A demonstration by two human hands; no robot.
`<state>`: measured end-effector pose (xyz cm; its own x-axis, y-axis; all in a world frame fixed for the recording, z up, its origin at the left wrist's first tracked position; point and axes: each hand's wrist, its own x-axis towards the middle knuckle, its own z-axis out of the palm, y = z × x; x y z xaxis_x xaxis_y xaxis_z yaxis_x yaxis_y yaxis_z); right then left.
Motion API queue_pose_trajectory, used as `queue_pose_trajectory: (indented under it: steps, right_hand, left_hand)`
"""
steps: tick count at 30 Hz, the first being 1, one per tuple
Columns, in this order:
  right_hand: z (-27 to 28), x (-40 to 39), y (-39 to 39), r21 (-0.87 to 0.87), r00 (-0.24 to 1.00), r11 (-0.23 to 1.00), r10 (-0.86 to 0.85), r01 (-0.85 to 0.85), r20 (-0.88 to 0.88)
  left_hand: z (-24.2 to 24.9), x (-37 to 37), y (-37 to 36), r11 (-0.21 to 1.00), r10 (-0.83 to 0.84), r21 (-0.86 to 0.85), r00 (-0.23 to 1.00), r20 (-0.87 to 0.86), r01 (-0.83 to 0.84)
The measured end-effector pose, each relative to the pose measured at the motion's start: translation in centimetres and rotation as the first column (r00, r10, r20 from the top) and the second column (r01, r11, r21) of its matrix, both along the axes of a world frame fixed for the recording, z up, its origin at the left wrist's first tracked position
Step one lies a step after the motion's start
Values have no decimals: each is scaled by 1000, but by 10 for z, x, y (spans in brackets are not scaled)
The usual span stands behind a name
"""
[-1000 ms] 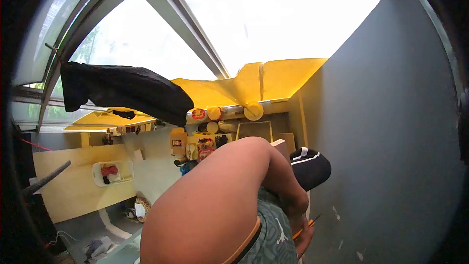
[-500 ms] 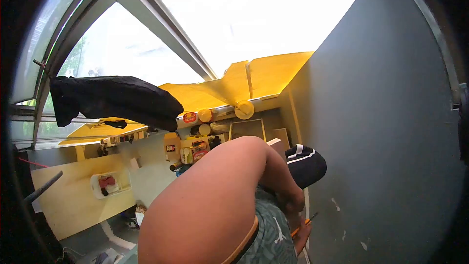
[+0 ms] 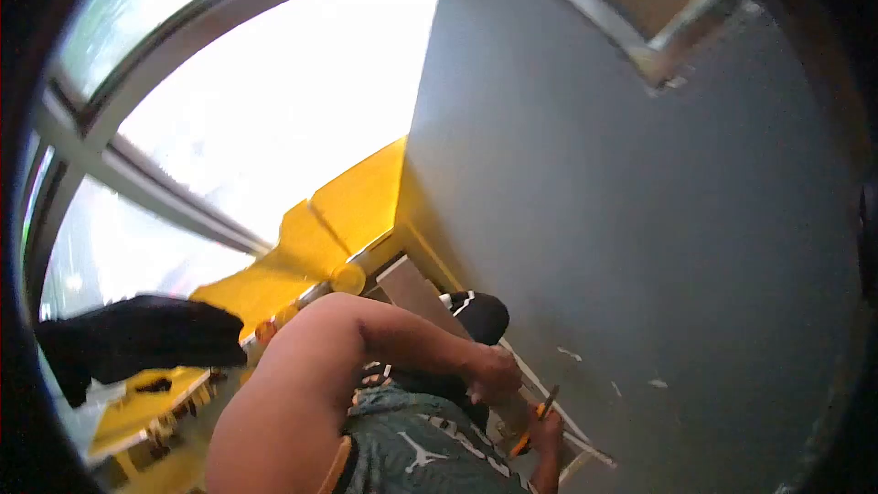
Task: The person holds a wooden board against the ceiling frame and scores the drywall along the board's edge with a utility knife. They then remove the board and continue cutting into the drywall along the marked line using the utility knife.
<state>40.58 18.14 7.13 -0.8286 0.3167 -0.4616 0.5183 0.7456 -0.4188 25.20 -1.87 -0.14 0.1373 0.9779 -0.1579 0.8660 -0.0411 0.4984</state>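
My left hand [image 3: 495, 372] is closed over a long flat board [image 3: 423, 297] that slants down from the yellow ledge. The forearm hides part of this board. Just below and to the right, my right hand [image 3: 547, 428] has its fingers wrapped round an orange tool [image 3: 521, 445] with a dark tip pointing up. This hand is beside the board's lower end, near a pale strip along the grey wall. Blur hides the finger details.
The grey wall [image 3: 622, 220] fills the right side. A knee in black cloth [image 3: 483, 318] is against it. Yellow sheeting [image 3: 361, 197] lines the ledge under bright windows. A black cloth [image 3: 137, 338] hangs at the left, and a yellow round lid [image 3: 348, 277] is by the ledge.
The view has turned and shifted, so the wall fills more of it. My left hand and the board now show more clearly; the orange tool is still in my right hand.
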Motion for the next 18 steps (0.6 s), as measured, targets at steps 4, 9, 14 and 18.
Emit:
queue_pose_trajectory:
  steps: [4,9,14,18]
  right_hand:
    - [74,-36,-24,-74,904,992,-126,104,-409]
    - [182,-81,7,299,470,948,219,104,-855]
    - [292,-109,72,295,369,902,170,315,-914]
    - [365,-151,81,323,328,883,210,341,-921]
  left_hand:
    - [196,-60,-39,988,147,-4,955,-258,-153]
    - [316,-90,-51,770,439,636,689,-577,42]
    - [388,-124,-11,374,741,926,584,-332,51]
    - [417,-174,-17,59,781,974,598,-182,220]
